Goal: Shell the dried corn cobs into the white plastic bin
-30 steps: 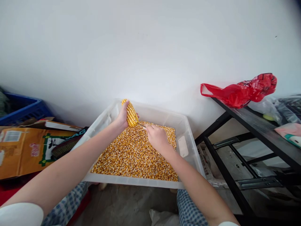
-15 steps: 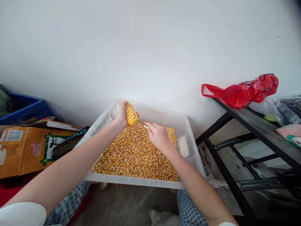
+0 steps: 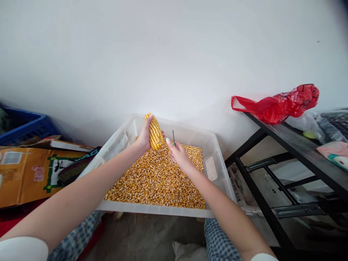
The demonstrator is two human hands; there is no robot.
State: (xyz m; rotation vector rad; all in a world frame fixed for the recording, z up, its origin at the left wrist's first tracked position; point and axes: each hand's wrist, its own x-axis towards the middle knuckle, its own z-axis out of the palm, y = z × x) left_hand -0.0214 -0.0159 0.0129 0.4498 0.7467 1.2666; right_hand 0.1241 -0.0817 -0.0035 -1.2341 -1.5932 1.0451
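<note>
A yellow corn cob (image 3: 156, 133), its kernels mostly on, is gripped in my left hand (image 3: 145, 137) above the far part of a translucent plastic bin (image 3: 152, 208). My right hand (image 3: 179, 155) is closed around the green handle of a screwdriver (image 3: 173, 137), whose thin dark shaft points up, apart from the cob. Beneath both hands the bin holds a wide heap of loose corn kernels (image 3: 157, 179). My palm and fingers hide part of the cob and most of the handle.
Left of the bin lie an orange cardboard box (image 3: 25, 181) and a blue crate (image 3: 29, 125). On the right stands a black metal-framed table (image 3: 301, 148) with a red plastic bag (image 3: 280, 107) on it. A white wall (image 3: 174, 65) rises behind the bin.
The screwdriver has come away from the cob's lower end, and its shaft has swung from pointing left to pointing up. The cob has moved slightly right in my left hand.
</note>
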